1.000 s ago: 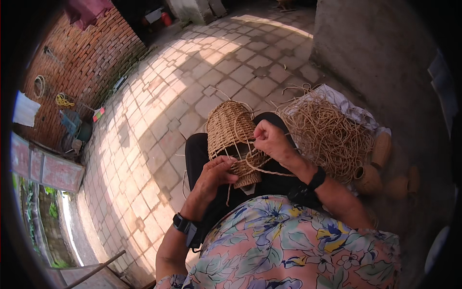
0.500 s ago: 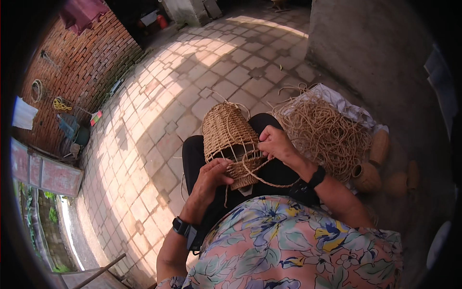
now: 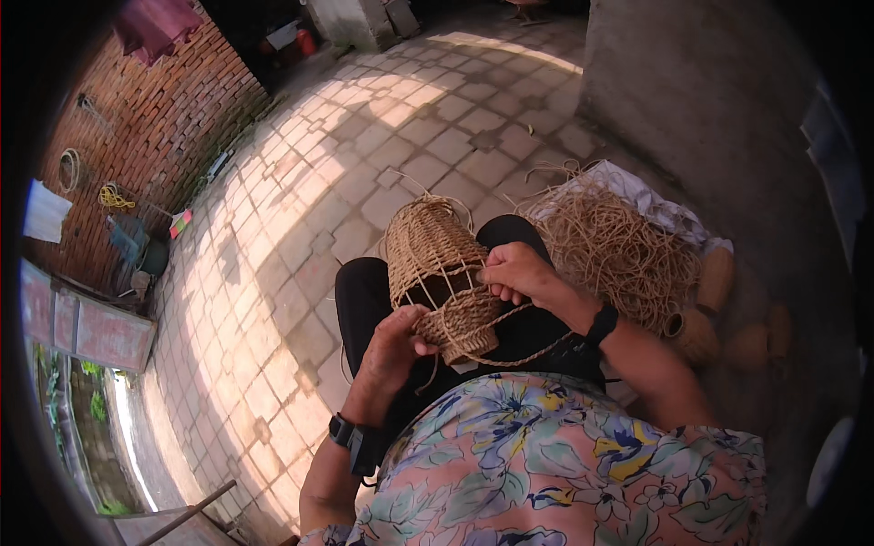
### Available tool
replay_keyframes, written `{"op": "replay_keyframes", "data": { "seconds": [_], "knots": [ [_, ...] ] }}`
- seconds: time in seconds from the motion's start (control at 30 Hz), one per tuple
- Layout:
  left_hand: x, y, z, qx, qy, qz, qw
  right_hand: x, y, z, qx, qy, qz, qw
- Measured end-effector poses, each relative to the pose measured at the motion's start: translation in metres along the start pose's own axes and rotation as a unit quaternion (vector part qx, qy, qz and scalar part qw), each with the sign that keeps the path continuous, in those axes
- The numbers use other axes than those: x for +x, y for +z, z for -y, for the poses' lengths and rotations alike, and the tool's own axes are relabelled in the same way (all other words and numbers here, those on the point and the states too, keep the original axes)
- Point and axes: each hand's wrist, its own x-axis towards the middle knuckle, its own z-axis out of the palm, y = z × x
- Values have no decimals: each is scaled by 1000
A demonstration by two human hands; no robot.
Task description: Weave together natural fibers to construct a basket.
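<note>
A tan woven basket (image 3: 432, 238) lies across my lap, its two woven parts joined by bare upright strands with a dark gap between them. My left hand (image 3: 396, 341) is closed on the near left side of the basket, thumb and fingers against its weave. At the right edge of the gap my right hand (image 3: 517, 273) pinches with thumb and forefinger, the other fingers curled; it seems to have a cord there, though the fingertips hide part of it. A loose twisted cord (image 3: 533, 357) loops from the basket below my right hand toward my right wrist.
Right of my knees, a big tangled heap of tan cord (image 3: 619, 250) lies on a white sheet (image 3: 660, 200). Beside it stand several woven pieces (image 3: 692, 335) near a grey wall (image 3: 701, 100). Paving (image 3: 300, 227) stretches ahead to a brick wall (image 3: 164, 118) at left.
The basket has tilted a little, its near end shifting right. My right hand has moved slightly left along the gap, and the loose cord now hangs lower and straighter.
</note>
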Motion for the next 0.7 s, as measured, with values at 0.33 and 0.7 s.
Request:
{"op": "replay_keyframes", "data": {
  "seconds": [0.33,0.7],
  "knots": [
    [-5,-32,9,-107,-18,35,993,-39,-167,-119,156,11,-258,953],
    [-3,-27,-2,-64,-36,17,997,-34,-179,-142,347,-97,-196,912]
  ]
}}
